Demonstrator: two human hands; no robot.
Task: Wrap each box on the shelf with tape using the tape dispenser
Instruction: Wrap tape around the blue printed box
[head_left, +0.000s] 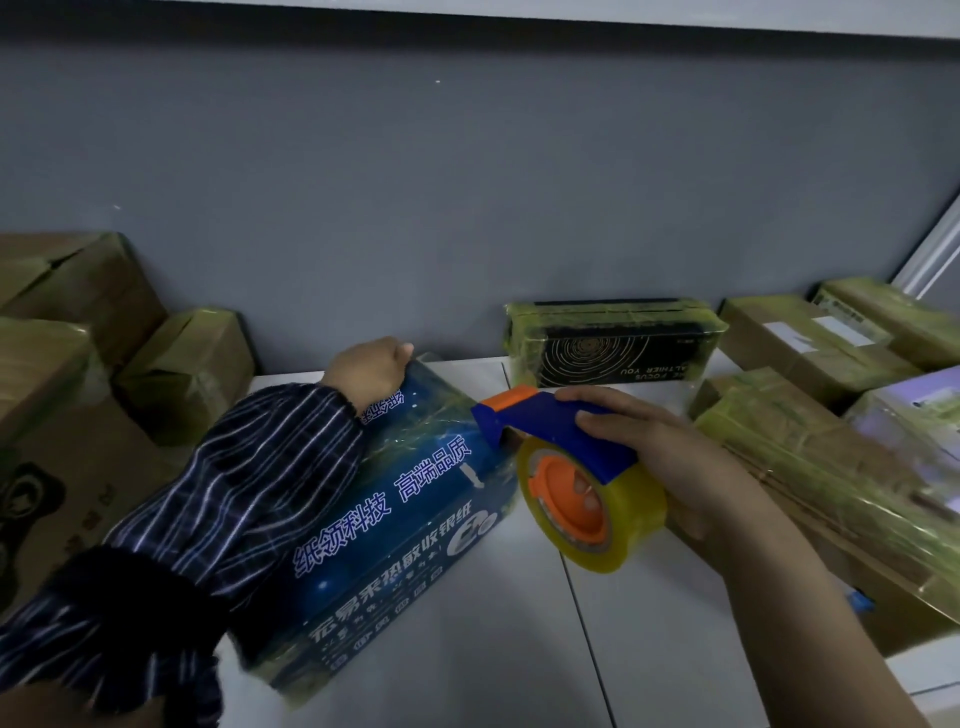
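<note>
On the white shelf (649, 649), head view: blue box (395, 499) lies diagonally, its surface glossy with tape. Left hand (371, 371) curls over the box's far end and grips it; striped sleeve (249, 467) lies along the box top. Right hand (670, 457) grips the tape dispenser (550, 431) by its blue handle, nose against the box's right edge. Yellow tape roll (623, 525) sits just right of the box. Black box (613, 353) is behind it, cardboard boxes (192, 364) to its left, taped brown boxes (810, 457) to its right.
</note>
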